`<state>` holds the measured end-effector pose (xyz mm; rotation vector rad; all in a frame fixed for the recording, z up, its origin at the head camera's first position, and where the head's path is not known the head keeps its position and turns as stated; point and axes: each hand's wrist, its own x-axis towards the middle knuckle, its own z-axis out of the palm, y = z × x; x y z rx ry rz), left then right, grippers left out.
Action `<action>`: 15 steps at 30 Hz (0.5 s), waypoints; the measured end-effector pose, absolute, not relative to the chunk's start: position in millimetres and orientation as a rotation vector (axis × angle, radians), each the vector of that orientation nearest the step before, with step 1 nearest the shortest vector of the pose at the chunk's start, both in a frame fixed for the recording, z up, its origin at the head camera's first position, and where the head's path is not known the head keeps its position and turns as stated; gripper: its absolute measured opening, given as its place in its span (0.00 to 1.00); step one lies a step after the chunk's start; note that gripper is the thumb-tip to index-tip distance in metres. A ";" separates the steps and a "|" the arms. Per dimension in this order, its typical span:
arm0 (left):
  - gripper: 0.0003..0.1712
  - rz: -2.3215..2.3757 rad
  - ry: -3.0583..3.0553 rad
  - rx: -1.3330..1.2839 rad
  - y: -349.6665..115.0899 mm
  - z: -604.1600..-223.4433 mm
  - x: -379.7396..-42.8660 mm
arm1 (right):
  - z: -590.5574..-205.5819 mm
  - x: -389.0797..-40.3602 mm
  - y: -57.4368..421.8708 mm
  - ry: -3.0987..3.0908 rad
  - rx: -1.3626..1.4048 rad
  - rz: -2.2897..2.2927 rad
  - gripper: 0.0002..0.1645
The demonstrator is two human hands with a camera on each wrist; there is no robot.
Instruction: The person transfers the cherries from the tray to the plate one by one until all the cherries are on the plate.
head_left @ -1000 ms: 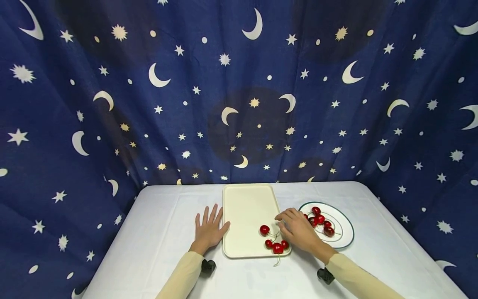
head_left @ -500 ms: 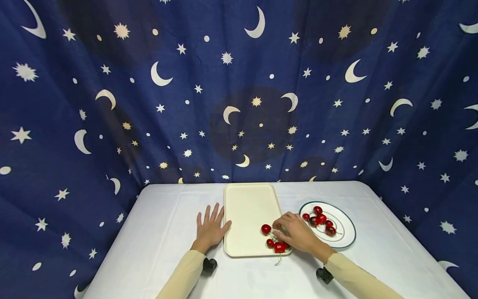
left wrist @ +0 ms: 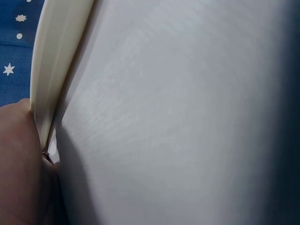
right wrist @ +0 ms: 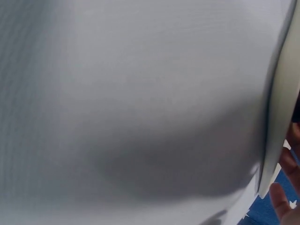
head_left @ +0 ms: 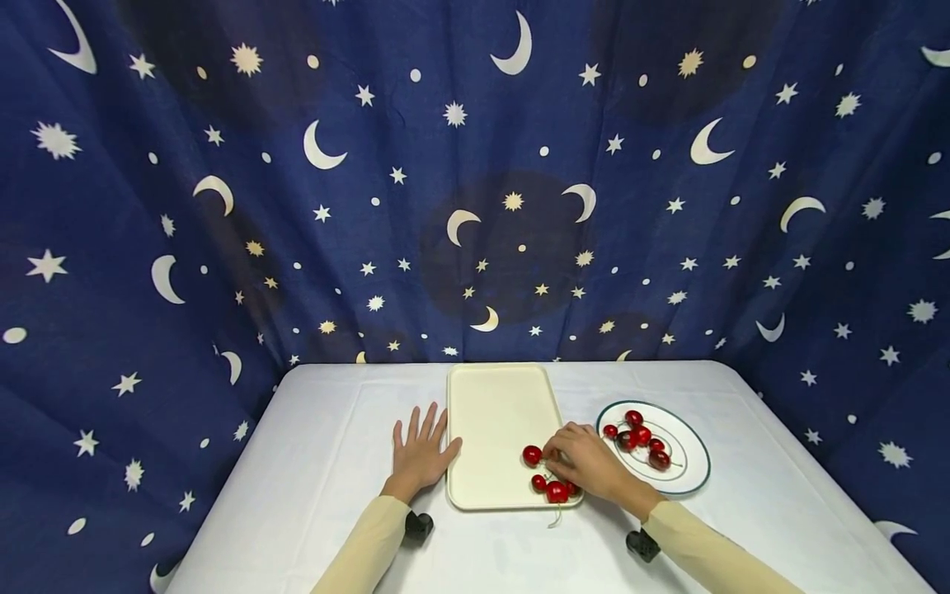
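A cream rectangular tray [head_left: 497, 404] lies on the table in the head view, with several red cherries [head_left: 532, 455] in its near right corner. One cherry stem hangs over the tray's front edge. Flat on the cloth, my left hand [head_left: 420, 458] spreads its fingers, the thumb at the tray's left edge. My right hand [head_left: 586, 464] reaches over the right rim with fingers bent and thumb close to the index finger, among the cherry stems. I cannot tell if it grips a stem. The right wrist view shows fingertips [right wrist: 277, 193] beside the tray's side.
Right of the tray stands a white plate [head_left: 693, 454] with a dark green rim, bearing several more cherries [head_left: 641, 435]. A white cloth [head_left: 334, 462] covers the table. Behind hangs a dark blue curtain [head_left: 401, 223] printed with moons and stars.
My right hand has moved slightly left and lower over the stems, and its thumb and index finger have come closer together. The left hand stays beside the tray. The head view has shifted slightly.
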<state>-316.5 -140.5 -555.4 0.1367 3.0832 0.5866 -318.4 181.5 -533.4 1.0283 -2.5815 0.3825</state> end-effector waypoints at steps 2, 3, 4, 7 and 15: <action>0.43 0.579 3.088 0.138 -140.5 -555.7 -316.1 | -533.3 -317.7 181.7 -2.580 1.030 0.387 0.05; 0.43 0.575 3.093 0.140 -140.5 -556.4 -316.2 | -533.1 -317.4 181.9 -2.577 1.033 0.391 0.05; 0.43 0.566 3.095 0.136 -140.4 -557.6 -316.6 | -533.1 -317.2 182.2 -2.572 1.036 0.394 0.05; 0.43 0.548 3.099 0.125 -140.3 -561.6 -318.7 | -532.5 -317.6 182.8 -2.547 1.041 0.394 0.03; 0.43 0.543 3.112 0.125 -141.5 -564.6 -323.4 | -526.9 -321.6 187.5 -2.496 1.008 0.423 0.05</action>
